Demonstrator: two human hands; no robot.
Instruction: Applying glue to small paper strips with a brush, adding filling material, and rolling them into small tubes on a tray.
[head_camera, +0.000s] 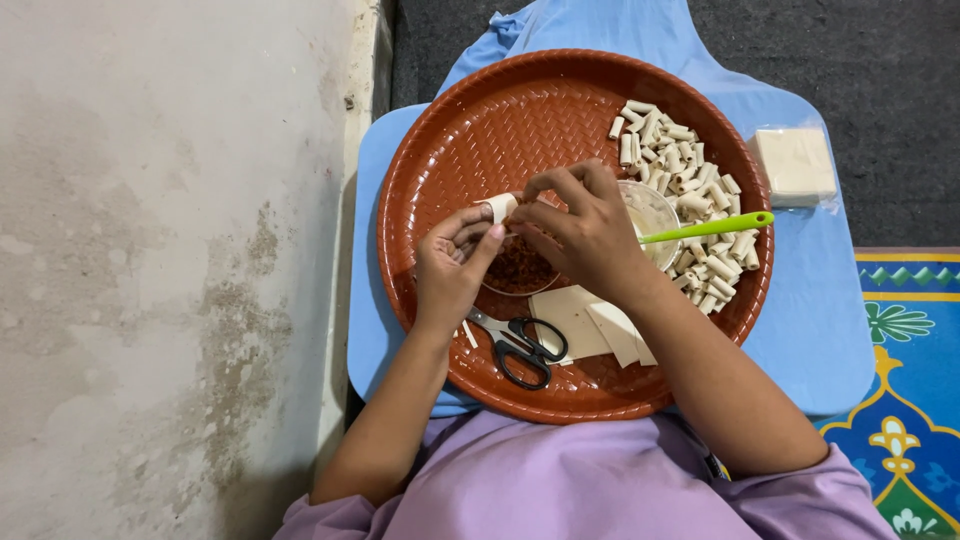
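1. Stained grey floor lies on the left; a blue board carries a round brown tray.
2. Left hand and right hand pinch a small pale roll over the tray's middle, fingers curled closed around it.
3. Finished rolls are piled far right.
4. Black-handled scissors and flat wrappers lie near.
5. A green-handled spoon rests in a clear bowl.
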